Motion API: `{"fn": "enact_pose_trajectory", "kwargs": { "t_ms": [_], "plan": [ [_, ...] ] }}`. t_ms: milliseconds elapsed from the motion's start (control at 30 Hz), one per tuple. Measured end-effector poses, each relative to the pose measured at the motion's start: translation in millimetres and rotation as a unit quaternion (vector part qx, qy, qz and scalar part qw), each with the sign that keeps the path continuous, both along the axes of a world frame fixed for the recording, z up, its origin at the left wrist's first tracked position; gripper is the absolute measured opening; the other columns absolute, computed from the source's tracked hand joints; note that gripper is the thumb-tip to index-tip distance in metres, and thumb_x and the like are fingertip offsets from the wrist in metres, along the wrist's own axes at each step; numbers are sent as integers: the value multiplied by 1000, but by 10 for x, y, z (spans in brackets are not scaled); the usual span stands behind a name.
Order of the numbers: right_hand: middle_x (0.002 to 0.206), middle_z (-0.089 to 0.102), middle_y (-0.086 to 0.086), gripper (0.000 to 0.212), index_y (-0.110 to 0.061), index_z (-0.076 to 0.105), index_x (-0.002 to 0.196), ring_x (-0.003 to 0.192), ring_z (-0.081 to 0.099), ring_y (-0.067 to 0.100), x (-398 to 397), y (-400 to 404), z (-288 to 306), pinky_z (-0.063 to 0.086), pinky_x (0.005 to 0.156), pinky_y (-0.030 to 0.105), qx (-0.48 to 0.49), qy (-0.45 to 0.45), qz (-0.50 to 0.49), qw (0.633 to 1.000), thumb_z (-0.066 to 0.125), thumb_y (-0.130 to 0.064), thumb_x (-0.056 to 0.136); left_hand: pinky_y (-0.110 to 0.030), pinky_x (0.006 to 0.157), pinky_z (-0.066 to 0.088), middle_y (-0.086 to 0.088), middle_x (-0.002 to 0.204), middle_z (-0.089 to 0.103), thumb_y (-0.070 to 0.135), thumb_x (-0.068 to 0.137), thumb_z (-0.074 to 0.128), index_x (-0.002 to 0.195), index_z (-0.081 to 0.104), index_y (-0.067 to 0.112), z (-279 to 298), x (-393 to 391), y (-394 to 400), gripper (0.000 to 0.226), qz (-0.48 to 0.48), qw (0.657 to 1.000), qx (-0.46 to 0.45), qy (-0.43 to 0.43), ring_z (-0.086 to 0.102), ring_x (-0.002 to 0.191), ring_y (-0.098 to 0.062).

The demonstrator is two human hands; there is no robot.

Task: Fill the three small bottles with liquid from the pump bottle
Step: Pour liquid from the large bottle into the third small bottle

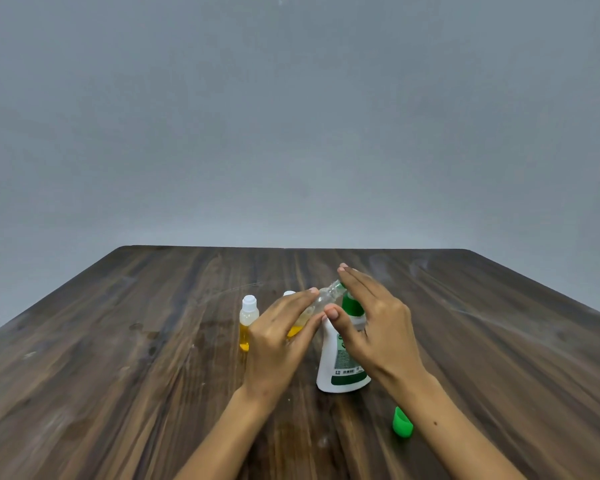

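Observation:
A white pump bottle with a green pump head and green label stands at the table's middle. My right hand lies over the pump head with its fingers straight and the thumb against the bottle's neck. My left hand holds a clear small bottle, tilted, its open mouth up against the pump's nozzle; yellow liquid sits in its lower part. A capped small bottle with yellow liquid stands to the left. Behind my left hand only the white cap of another small bottle shows.
A loose green cap lies on the dark wooden table to the right of my right forearm. A plain grey wall stands behind the table's far edge.

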State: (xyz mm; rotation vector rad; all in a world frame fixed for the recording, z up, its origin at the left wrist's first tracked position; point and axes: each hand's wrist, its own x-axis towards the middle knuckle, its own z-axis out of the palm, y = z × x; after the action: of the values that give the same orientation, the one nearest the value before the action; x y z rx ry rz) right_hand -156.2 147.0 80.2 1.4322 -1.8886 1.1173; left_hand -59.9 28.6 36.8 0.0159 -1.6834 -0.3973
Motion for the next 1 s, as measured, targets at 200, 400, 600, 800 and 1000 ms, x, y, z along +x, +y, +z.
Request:
{"fn": "enact_pose_trajectory", "kwargs": {
  "t_ms": [200,400,600,800,1000],
  "plan": [
    [139,50,-3,87,-14,55,133,129,45,8,-39,29,88,37,102,23,0,-1,25,1000,22,-78,86,-19,90,52,-7,107,73,38,97,57,106,72,-3,28,13,59,45,-8,1000,-2,12,66,102,-9],
    [131,59,0,84,-12,62,126,121,53,12,-8,-20,-24,41,97,23,-26,-20,9,999,22,-75,88,-14,94,48,-8,107,73,29,90,62,105,72,-2,3,17,30,37,11,1000,-14,-2,64,105,-8],
    [140,50,-3,89,-13,54,134,130,43,8,-44,13,44,36,103,23,-6,-1,25,1000,19,-78,86,-20,88,54,-6,106,73,28,89,65,106,72,-2,12,-9,42,36,9,1000,-9,14,67,101,-9],
    [133,56,-2,85,-13,60,128,123,50,10,-19,-24,19,43,99,26,-9,-4,20,1000,22,-77,87,-19,87,54,-3,106,73,30,88,66,106,73,0,4,14,25,36,-3,1000,24,12,67,101,-7],
    [141,48,-8,78,-20,58,131,134,36,3,-48,-32,76,31,105,17,-18,-18,32,999,21,-75,88,-18,87,52,-3,104,74,28,85,73,105,74,1,49,-4,46,33,-18,998,57,20,68,101,-7]
  ]
}}
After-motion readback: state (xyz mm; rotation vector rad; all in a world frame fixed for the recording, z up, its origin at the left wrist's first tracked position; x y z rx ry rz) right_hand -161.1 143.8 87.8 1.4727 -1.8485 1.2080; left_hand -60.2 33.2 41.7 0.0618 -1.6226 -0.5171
